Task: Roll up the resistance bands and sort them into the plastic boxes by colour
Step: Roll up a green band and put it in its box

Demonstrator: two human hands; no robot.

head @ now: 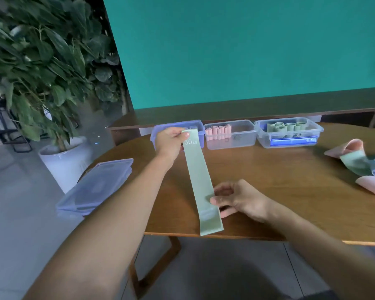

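A: Green resistance band (200,180) is stretched flat between both hands, running from the far boxes back to the near edge of the wooden table (268,169). Left hand (170,141) pinches the far end, fingers curled over it. Right hand (236,197) pinches the band's right edge near the near end, thumb on top.

B: Why pulled out long like that?

A: My guess is to take out folds and square it up, so a roll can start tight from one end. The near end hangs slightly past the table edge.

B: Any writing?

A: "30 LB" in white, just beside the left fingers. A pale printed patch near the near end is too blurred to read.

B: Boxes?

A: Three clear plastic ones in a row at the far side. The left box (198,128) has a bluish tint, contents mostly hidden behind the left hand. Middle box (231,135) holds pink rolls. Right box (289,133) holds green rolls, so this band likely belongs there.

B: What's left?

A: A loose heap of unrolled bands (364,165) at the right, pink, green and blue. Stacked lids (95,185) lie at the left edge.
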